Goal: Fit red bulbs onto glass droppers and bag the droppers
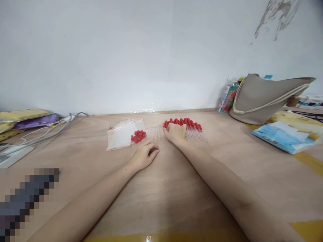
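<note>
My left hand (pixel 145 156) rests on the table with loosely curled fingers, thumb and forefinger slightly apart and nothing visible between them. Just beyond it lie several thin clear tubes (pixel 153 133) and a small heap of loose red rubber bulbs (pixel 138 135). The bulbs sit by the edge of a flat clear plastic bag with a white sheet (pixel 119 136). My right hand (pixel 176 132) is closed at the left end of a row of droppers (pixel 193 129) with red bulbs and clear stems. Its fingertips pinch a red-bulbed dropper there, mostly covered by the hand.
To the right stand a grey bag (pixel 259 97) and a plastic bottle (pixel 224 99), with a blue tissue pack (pixel 280 136) in front. Cables (pixel 58 124) and yellow and purple packages (pixel 32 119) lie at left. A pixelated dark object (pixel 27 201) is nearer. A wall borders the table's back.
</note>
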Demonstrator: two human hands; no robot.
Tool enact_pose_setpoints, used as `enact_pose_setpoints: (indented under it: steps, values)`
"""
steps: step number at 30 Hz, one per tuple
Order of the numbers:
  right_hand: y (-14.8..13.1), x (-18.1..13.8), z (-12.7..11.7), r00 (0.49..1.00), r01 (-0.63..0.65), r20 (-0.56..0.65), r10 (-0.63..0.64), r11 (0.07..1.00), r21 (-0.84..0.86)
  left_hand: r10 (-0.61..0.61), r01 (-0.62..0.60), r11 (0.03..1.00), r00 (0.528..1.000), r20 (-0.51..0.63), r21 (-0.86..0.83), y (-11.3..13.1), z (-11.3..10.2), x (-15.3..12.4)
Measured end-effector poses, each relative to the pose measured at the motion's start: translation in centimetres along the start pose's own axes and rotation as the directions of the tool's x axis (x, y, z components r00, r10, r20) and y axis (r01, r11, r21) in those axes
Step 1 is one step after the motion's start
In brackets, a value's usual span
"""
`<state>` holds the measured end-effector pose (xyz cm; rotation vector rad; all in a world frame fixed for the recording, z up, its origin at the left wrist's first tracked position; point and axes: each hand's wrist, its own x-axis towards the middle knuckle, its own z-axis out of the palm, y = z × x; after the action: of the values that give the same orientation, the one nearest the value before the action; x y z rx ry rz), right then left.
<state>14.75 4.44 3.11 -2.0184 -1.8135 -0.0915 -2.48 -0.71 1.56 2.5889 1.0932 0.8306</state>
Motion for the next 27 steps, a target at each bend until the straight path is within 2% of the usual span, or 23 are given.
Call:
enact_pose_setpoints:
  steps: [4, 7, 10, 13, 15, 18, 21, 24, 27]
  values:
    - [-1.4, -0.2, 0.1, 0.998, 0.056, 0.013, -0.056, 0.998, 0.002, -0.010, 0.010, 1.000, 1.000, -0.012, 0.008, 0.1, 0.1, 0.0]
    - [-2.5, 0.1, 0.4, 0.997, 0.028, 0.073, -0.027, 1.000, -0.009, -0.030, 0.044, 0.996, 0.981, -0.193, 0.073, -0.4, 0.1, 0.1]
    - [-3.2, 0.5, 0.8, 0.995, 0.002, 0.097, -0.001, 1.000, -0.016, -0.113, 0.189, 0.974, 0.887, -0.448, 0.128, -1.8, -0.5, 0.3]
    - [-3.7, 0.7, 1.2, 0.993, -0.002, 0.118, 0.005, 1.000, -0.026, -0.258, 0.400, 0.908, 0.770, -0.583, 0.126, -3.8, -1.8, 0.5]
    - [-3.8, 0.6, 1.4, 0.993, 0.005, 0.121, -0.001, 0.999, -0.032, -0.356, 0.523, 0.840, 0.729, -0.584, 0.141, -5.0, -2.9, 0.4]
    - [-3.9, -0.2, 1.4, 0.997, 0.016, 0.078, -0.013, 0.999, -0.037, -0.479, 0.626, 0.754, 0.731, -0.486, 0.198, -6.1, -3.9, 0.2]
    - [-3.4, -1.7, 1.2, 0.999, 0.043, -0.005, -0.043, 0.998, -0.041, -0.528, 0.641, 0.728, 0.751, -0.397, 0.244, -6.4, -4.1, 0.1]
    - [-2.1, -3.7, 0.8, 0.984, 0.134, -0.111, -0.137, 0.990, -0.032, -0.537, 0.633, 0.731, 0.765, -0.356, 0.256, -6.4, -3.9, 0.2]
    - [0.0, -5.5, 0.4, 0.956, 0.254, -0.160, -0.246, 0.967, 0.027, -0.557, 0.646, 0.733, 0.749, -0.359, 0.213, -6.5, -3.9, 0.2]
